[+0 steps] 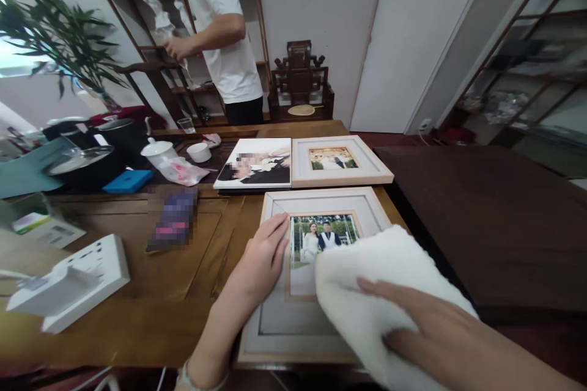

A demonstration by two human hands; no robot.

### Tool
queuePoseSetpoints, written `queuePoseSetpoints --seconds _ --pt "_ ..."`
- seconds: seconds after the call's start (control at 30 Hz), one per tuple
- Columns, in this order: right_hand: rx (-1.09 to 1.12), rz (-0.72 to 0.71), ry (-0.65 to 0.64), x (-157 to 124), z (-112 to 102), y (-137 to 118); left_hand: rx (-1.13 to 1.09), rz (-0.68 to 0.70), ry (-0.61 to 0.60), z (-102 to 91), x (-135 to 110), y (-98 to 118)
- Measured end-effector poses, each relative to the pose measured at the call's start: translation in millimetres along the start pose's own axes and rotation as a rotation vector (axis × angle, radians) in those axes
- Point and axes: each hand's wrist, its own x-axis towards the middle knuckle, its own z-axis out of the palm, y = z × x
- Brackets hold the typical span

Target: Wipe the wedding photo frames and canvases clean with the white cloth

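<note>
A light wooden picture frame with a wedding photo lies flat on the wooden table in front of me. My left hand rests flat on its left side, fingers stretched out together. My right hand lies flat on a white fluffy cloth, pressing it onto the frame's right half and glass. The cloth hides the frame's lower right corner.
A second framed photo and a photo album lie further back. Left are a white power strip, a blue box, white teaware and pots. A dark table adjoins at right. A person in a white shirt stands at the shelves behind.
</note>
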Motion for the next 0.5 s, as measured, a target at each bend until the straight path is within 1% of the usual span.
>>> queuePoseSetpoints --seconds 0.07,0.13,0.23,0.3,0.37,0.4,0.5 --pt "0.033 0.047 -0.007 12.2 -0.3 12.0 -0.004 0.002 -0.022 -2.4 0.2 1.0" --pt "0.038 0.095 -0.002 26.9 2.8 29.2 -0.006 0.004 -0.033 -4.0 0.1 1.8" --pt "-0.059 0.134 0.083 53.2 9.3 58.8 -0.001 -0.001 -0.027 -3.9 -0.2 2.2" --pt "-0.129 0.143 0.124 70.9 11.7 73.0 0.002 -0.009 -0.016 -2.6 -0.4 1.8" --pt "-0.158 0.124 0.099 84.2 12.4 76.9 -0.001 -0.019 -0.008 -0.8 -0.5 0.8" --pt "-0.16 0.11 0.073 88.0 12.3 74.3 -0.005 -0.02 -0.002 0.2 -0.5 0.1" --pt "-0.131 0.067 -0.017 83.9 13.0 51.5 -0.016 -0.01 0.012 2.6 -0.2 -2.2"
